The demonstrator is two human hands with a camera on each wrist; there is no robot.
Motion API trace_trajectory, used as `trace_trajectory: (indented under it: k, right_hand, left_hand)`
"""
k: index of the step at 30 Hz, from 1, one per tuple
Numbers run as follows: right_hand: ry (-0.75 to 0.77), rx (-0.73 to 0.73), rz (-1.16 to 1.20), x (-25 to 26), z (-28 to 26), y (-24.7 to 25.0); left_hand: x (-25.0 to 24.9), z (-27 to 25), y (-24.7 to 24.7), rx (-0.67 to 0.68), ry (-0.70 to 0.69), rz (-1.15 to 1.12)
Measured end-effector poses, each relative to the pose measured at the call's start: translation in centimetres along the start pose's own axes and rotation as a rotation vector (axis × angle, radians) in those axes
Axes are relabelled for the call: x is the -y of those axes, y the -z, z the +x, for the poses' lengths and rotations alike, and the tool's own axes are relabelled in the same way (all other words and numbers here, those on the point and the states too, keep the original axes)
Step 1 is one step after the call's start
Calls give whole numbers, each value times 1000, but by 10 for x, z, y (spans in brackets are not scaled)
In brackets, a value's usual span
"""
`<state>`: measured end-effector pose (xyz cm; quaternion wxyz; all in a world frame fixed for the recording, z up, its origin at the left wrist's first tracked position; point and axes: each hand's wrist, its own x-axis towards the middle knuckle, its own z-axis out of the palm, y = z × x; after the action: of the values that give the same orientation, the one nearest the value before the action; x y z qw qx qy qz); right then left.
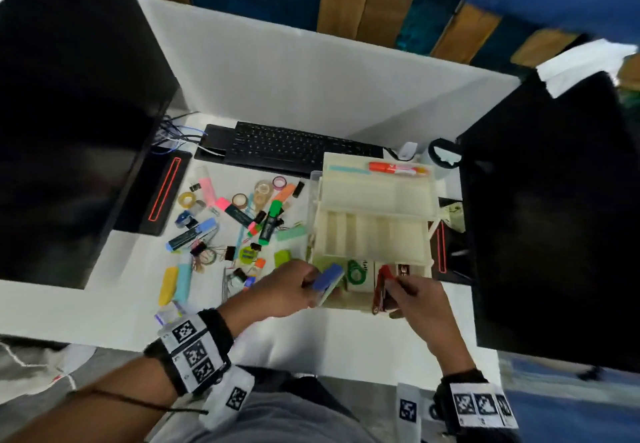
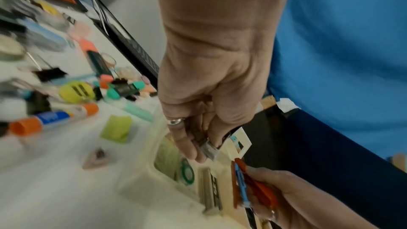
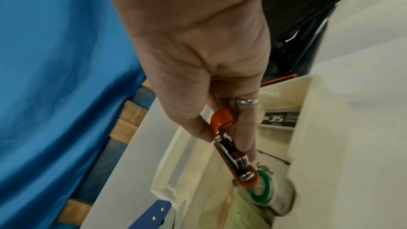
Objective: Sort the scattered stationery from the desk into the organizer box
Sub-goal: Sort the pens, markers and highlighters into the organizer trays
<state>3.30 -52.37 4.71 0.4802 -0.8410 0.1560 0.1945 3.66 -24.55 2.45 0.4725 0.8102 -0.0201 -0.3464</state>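
The cream tiered organizer box (image 1: 374, 205) stands open on the white desk, right of centre. My left hand (image 1: 311, 283) grips a blue stapler (image 1: 329, 276) at the near left corner of the box's bottom compartment. My right hand (image 1: 394, 285) pinches a red stapler (image 1: 381, 288) upright over the same compartment, its nose (image 3: 247, 175) close to a green tape roll (image 3: 262, 191). A staple box marked "35" (image 3: 279, 119) lies in there too. In the left wrist view, my left hand (image 2: 202, 147) hangs over the box rim (image 2: 141, 168).
Scattered stationery covers the desk left of the box: a green highlighter (image 1: 272, 222), tape rolls (image 1: 263, 188), binder clips, a glue stick (image 2: 53, 119). A red marker (image 1: 394, 168) lies in the top tray. A keyboard (image 1: 298, 148) sits behind; dark monitors (image 1: 69, 131) flank both sides.
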Motion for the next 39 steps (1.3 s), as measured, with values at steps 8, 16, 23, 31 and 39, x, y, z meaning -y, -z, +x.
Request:
trace_trajectory:
  k: [8, 16, 23, 31, 39]
  right_hand:
    - [-165, -176, 11, -55, 43, -5]
    - [6, -355, -345, -67, 64, -21]
    - [13, -387, -395, -72, 67, -27]
    - [318, -386, -178, -53, 32, -3]
    - [545, -240, -299, -60, 34, -8]
  left_hand:
    - [-36, 34, -56, 2, 101, 20]
    - [-44, 47, -68, -51, 149, 27]
    - [-51, 62, -83, -103, 190, 23]
    - [-68, 73, -97, -148, 197, 31]
    - [-76, 80, -104, -111, 159, 79]
